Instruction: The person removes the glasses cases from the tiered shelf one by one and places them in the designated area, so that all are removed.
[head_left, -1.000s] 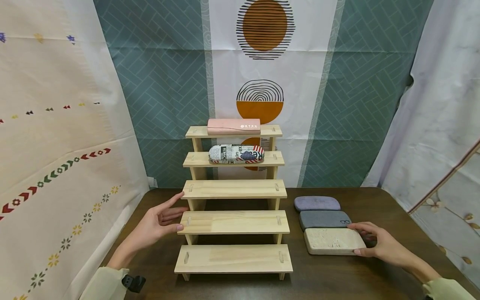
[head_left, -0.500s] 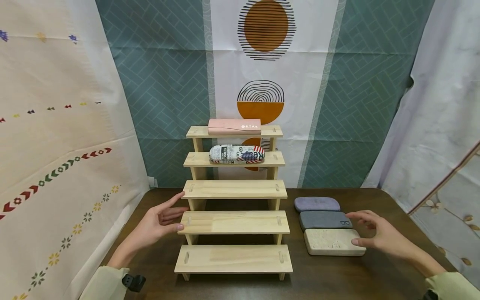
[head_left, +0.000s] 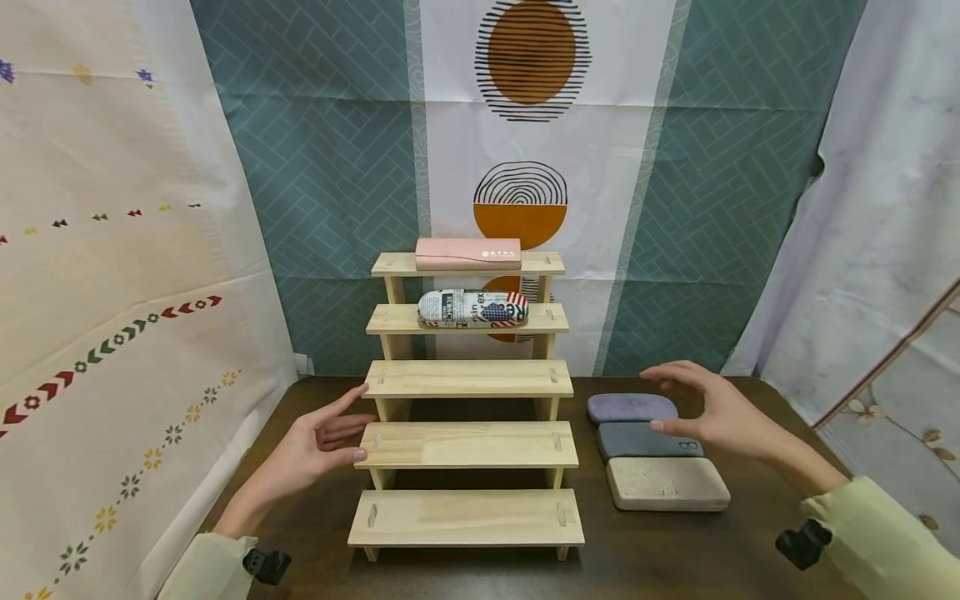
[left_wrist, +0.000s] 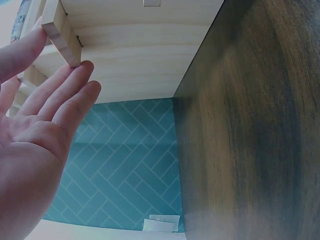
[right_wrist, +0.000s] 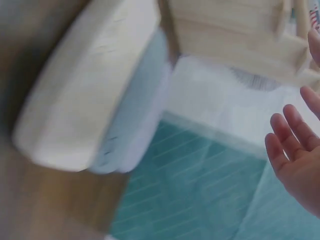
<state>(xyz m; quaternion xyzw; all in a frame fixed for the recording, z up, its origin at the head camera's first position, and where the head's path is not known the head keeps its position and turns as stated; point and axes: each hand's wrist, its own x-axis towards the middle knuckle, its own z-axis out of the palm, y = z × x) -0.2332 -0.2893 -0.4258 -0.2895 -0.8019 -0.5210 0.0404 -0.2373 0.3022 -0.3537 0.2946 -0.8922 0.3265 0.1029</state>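
A five-tier wooden step stand [head_left: 465, 518] stands on the table. My left hand [head_left: 303, 454] lies at its left side, fingers mostly straight; in the left wrist view, the thumb and fingertips touch a step's end [left_wrist: 62, 37]. Raised over the glasses cases to the right of the stand, my right hand [head_left: 723, 417] holds nothing, its fingers spread. Beneath and beside it lie a purple glasses case [head_left: 626, 407], a grey-blue one [head_left: 637, 440] and a cream one [head_left: 667, 485], in a row front to back. The right wrist view is blurred, with the cream case [right_wrist: 85, 95] nearest.
A pink glasses case [head_left: 465, 254] rests on the top step, and a newspaper-print glasses case [head_left: 468, 308] on the step below. The dark wooden table [head_left: 660, 558] ends at a green patterned cloth [head_left: 330, 208] behind. Pale cloths hang at both sides.
My right hand has let go of the cream glasses case and risen leftward and away from me, above the cases. The left hand stays where it was.
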